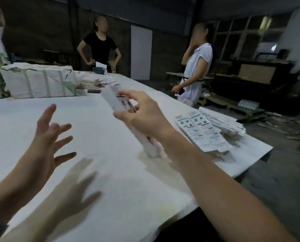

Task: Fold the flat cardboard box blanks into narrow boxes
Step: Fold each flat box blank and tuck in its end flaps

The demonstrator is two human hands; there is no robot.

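Note:
My right hand (142,114) grips a long narrow white cardboard box (113,100) above the middle of the white table (97,172). The box slants from the far upper left down toward me, and its lower end (152,148) reaches the table top. It is blurred by motion. My left hand (48,137) hovers open over the table to the left, fingers spread, holding nothing. A stack of flat printed box blanks (205,131) lies at the table's right edge, just right of my right forearm.
Wrapped white bundles (39,81) stand at the back left. A dark phone (94,91) and loose paper pieces (100,81) lie behind the box. Two people stand beyond the table's far edge, one in black (99,48), one in white (196,67). Dark floor with debris lies to the right.

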